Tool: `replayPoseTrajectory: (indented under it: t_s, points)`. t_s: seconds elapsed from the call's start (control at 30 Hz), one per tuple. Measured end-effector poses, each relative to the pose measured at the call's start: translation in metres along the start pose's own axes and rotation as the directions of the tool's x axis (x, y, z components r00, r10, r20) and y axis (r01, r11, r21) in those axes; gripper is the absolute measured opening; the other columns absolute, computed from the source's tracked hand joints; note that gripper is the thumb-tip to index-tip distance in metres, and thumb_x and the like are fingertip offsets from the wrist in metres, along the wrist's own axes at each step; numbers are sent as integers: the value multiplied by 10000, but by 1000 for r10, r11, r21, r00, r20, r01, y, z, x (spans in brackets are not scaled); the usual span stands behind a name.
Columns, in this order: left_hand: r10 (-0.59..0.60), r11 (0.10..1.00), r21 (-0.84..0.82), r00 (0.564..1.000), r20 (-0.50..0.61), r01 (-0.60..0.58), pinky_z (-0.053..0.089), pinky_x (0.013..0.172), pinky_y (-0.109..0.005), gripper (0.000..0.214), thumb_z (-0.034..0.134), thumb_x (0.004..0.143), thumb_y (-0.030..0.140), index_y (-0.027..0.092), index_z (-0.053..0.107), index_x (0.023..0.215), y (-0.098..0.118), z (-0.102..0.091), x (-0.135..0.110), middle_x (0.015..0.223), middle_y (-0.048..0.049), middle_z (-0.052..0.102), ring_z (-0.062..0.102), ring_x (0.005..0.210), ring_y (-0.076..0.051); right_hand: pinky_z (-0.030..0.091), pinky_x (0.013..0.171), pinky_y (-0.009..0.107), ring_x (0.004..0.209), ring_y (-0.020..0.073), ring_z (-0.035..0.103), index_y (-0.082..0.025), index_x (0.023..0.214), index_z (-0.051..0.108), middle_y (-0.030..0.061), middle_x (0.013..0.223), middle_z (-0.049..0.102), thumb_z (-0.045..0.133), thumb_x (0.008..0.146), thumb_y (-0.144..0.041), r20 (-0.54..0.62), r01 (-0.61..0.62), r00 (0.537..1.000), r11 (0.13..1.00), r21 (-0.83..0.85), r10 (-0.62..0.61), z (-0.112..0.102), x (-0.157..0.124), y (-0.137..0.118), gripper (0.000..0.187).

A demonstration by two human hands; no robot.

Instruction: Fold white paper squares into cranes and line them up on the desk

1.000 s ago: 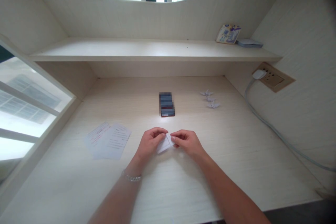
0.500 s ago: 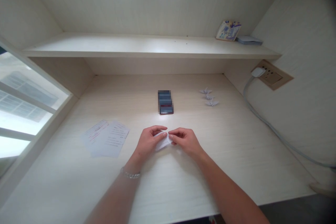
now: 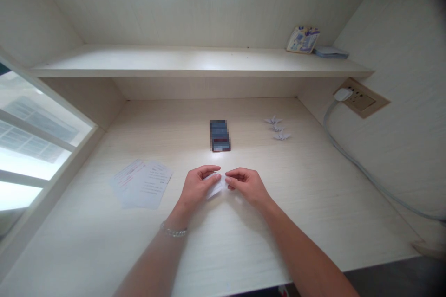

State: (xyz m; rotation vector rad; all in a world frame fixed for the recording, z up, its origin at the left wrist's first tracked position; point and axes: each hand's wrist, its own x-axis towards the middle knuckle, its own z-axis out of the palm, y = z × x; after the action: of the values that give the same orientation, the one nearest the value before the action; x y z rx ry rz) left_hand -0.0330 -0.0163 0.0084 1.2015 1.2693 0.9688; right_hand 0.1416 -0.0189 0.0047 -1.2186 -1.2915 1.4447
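Observation:
Both my hands meet at the middle of the pale wooden desk [image 3: 313,204]. My left hand [image 3: 198,186] and my right hand [image 3: 248,184] each pinch an end of a small folded white paper [image 3: 215,186], held just above the desk top. The fingers of both hands are curled closed on it. A thin bracelet [image 3: 173,230] circles my left wrist. Much of the paper is hidden behind my fingers.
A dark phone [image 3: 219,135] lies flat behind my hands. Three small folded paper cranes [image 3: 278,128] sit to the right of it. Printed sheets [image 3: 142,184] lie at the left. A cable [image 3: 351,160] runs from a wall socket [image 3: 360,98]. A shelf [image 3: 195,62] carries a small packet [image 3: 303,40].
The paper looks smaller and more folded between my fingers than a second ago. My hands have stayed in nearly the same place; the view shifted slightly.

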Motion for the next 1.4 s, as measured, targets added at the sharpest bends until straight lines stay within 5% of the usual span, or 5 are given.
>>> replayPoseTrajectory:
  t_s: [0.37, 0.47, 0.8, 1.2, 1.4]
  points:
    - [25, 976, 208, 988, 152, -57, 450, 618, -260, 284, 637, 707, 349, 161, 695, 912, 4, -2, 2, 794, -64, 695, 609, 707, -182, 491, 613, 268, 638, 156, 629, -166, 798, 679, 34, 706, 673, 650, 714, -262, 4, 73, 997, 982, -174, -74, -9, -4, -4, 131]
    - [41, 969, 229, 979, 198, -87, 450, 670, -266, 248, 626, 718, 369, 175, 708, 850, 9, 1, 1, 821, -59, 703, 619, 750, -192, 495, 606, 265, 630, 155, 631, -168, 802, 664, 29, 696, 667, 670, 699, -277, 19, 76, 997, 991, -111, -74, -10, -5, -4, 149]
    - [-24, 982, 191, 986, 166, -9, 409, 527, -235, 244, 646, 694, 365, 159, 711, 810, 5, 5, 4, 721, -51, 697, 587, 607, -164, 508, 630, 282, 642, 159, 636, -158, 792, 668, 29, 696, 667, 733, 630, -283, -5, 47, 999, 998, 34, -47, -16, -2, 1, 215]
    - [-18, 979, 204, 982, 189, -22, 432, 534, -249, 244, 632, 707, 360, 160, 713, 822, 5, 2, 4, 730, -59, 702, 601, 610, -174, 501, 615, 281, 638, 163, 630, -157, 742, 674, 31, 672, 674, 757, 589, -301, 4, 13, 1000, 998, 57, -13, -16, -2, 1, 226]
    - [1, 970, 240, 982, 191, -47, 462, 653, -279, 217, 625, 701, 348, 179, 722, 797, 7, 3, 2, 793, -62, 716, 635, 741, -215, 485, 609, 262, 645, 154, 623, -162, 781, 690, 33, 700, 679, 694, 667, -298, 72, 13, 997, 998, -62, -9, -12, -3, -2, 177]
